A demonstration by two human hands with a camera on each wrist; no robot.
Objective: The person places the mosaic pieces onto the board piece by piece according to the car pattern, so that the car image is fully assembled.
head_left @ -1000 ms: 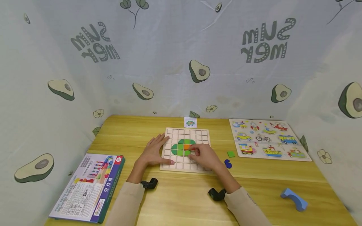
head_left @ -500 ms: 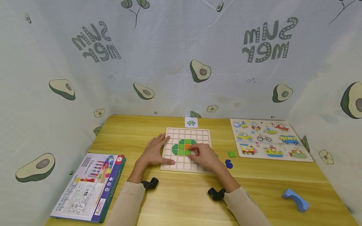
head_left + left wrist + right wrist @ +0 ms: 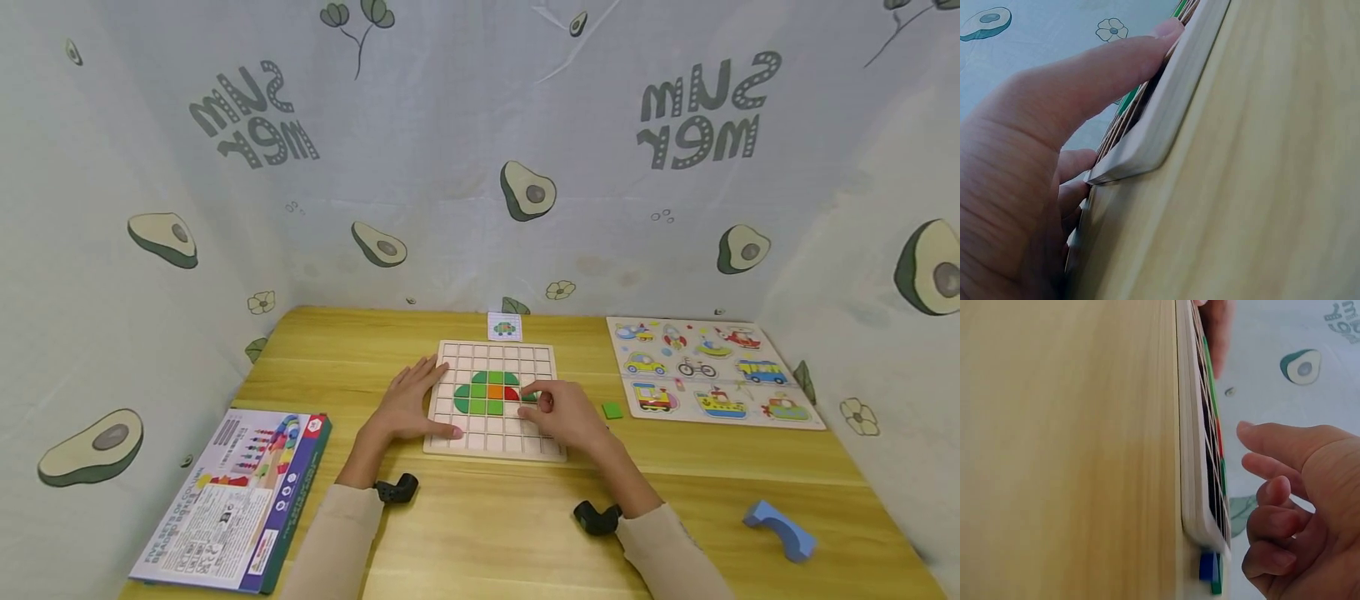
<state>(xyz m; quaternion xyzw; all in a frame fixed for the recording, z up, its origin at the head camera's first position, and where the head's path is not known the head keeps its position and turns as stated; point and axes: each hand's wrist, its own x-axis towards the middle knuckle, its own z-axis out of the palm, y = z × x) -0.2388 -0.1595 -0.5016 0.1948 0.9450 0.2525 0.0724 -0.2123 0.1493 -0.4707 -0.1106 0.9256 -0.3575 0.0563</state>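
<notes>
In the head view a pale wooden grid board (image 3: 480, 444) lies on the table, bearing green tiles (image 3: 477, 406), an orange tile (image 3: 496, 392), a red rounded tile (image 3: 512, 393) and a dark green tile (image 3: 529, 397). My left hand (image 3: 408, 406) rests on the board's left side with fingers spread; the left wrist view shows its thumb (image 3: 1163, 31) on the rim. Over the board's right side is my right hand (image 3: 562, 412), beside the dark green tile. The right wrist view shows its thumb and index finger apart, off the board, holding nothing; the other fingers curl loosely.
A small picture card (image 3: 505, 327) lies behind the board. To the right are a loose green square tile (image 3: 612, 411), a vehicle puzzle board (image 3: 716, 367) and a blue arch block (image 3: 782, 530). A boxed toy set (image 3: 228, 500) lies at left.
My right hand has moved right, away from the orange tile, uncovering the red tile and the dark green one. It now covers the blue pieces. My left hand stays in place.
</notes>
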